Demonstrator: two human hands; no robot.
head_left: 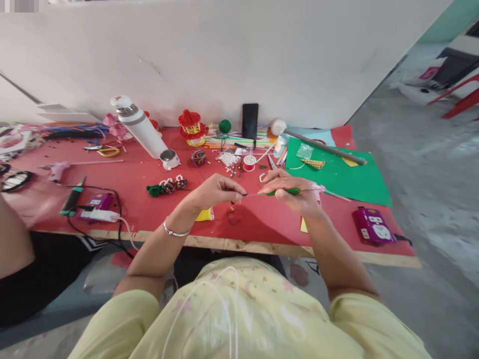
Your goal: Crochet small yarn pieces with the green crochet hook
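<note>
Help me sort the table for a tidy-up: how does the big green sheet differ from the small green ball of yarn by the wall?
The green sheet is flat, lying at the table's right side; the green yarn ball is round, sitting at the back beside the black phone. The sheet is far larger than the ball. The sheet bears a long grey stick; the ball bears nothing. Both are green and rest on the red table.
</note>
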